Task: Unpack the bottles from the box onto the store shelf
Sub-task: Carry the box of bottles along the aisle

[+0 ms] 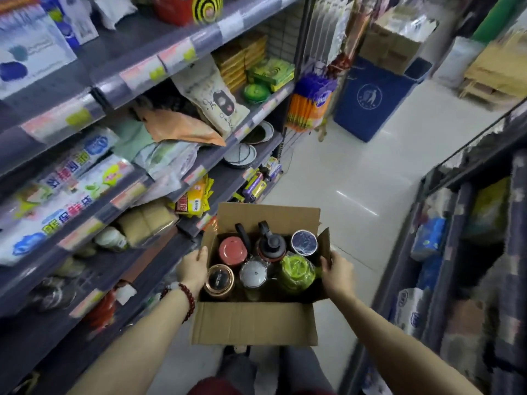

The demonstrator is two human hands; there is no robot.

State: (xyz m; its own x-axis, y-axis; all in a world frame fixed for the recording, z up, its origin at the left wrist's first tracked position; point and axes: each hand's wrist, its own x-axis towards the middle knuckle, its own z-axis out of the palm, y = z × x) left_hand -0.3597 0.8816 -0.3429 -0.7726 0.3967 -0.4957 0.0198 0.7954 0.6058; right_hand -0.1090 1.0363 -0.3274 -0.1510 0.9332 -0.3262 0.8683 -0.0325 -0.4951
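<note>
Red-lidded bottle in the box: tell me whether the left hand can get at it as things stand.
Probably yes. The left hand grips the box wall right beside the red-lidded bottle; flaps are open and nothing covers its lid. It must let go first.

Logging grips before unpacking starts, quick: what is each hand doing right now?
Left hand: grips the left wall of the open brown cardboard box.
Right hand: grips the box's right wall.

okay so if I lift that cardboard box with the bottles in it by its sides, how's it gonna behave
The cardboard box probably feels heavy, since six bottles fill it. Its open flaps likely leave the thin walls free to flex where the left hand and right hand grip. The upright bottles may knock together.
</note>
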